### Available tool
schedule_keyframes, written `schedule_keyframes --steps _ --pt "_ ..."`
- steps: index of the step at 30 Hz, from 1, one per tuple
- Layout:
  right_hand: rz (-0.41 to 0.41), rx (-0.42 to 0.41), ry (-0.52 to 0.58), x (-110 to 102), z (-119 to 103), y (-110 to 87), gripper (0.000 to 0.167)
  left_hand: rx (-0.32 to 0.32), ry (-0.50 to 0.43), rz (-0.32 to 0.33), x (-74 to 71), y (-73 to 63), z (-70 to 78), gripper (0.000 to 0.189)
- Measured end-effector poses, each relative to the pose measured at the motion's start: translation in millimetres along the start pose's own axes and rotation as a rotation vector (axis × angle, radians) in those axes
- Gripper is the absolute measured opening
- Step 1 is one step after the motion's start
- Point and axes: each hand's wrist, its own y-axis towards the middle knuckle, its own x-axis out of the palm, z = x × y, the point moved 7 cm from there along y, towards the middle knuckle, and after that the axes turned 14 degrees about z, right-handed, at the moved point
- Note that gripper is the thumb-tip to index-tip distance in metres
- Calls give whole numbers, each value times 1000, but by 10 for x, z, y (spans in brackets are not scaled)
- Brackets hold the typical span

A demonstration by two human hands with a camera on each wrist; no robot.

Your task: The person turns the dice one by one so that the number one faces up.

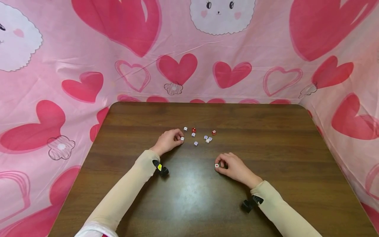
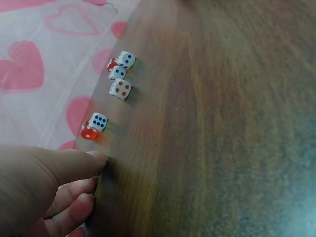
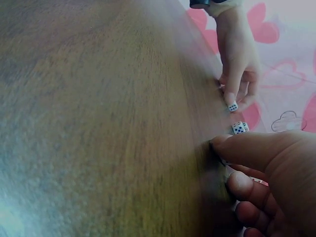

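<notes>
A rightward nudge by the left hand (image 1: 168, 141), pinching a white die (image 1: 182, 139) at its right end, might scatter the loose dice (image 1: 195, 144) beyond. Nearer and farther right, a slackened pinch could drop the red-dotted die (image 1: 216, 165), gripped at the right hand's (image 1: 234, 167) left end.

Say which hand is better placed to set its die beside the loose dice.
Likely the left hand: its die is near the loose dice; the right hand holds another die farther away.
</notes>
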Motion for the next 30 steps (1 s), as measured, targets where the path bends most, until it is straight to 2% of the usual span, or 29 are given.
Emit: schedule_keyframes --steps 12,22,30 --pt "23 5 -2 -17 -28 -6 20 16 -22 18 7 -14 -21 11" --pt "16 13 6 1 -12 -12 20 -1 -56 -16 20 -48 -47 17" --pt "21 12 6 -8 -14 -1 20 4 -56 -7 34 -37 -48 11"
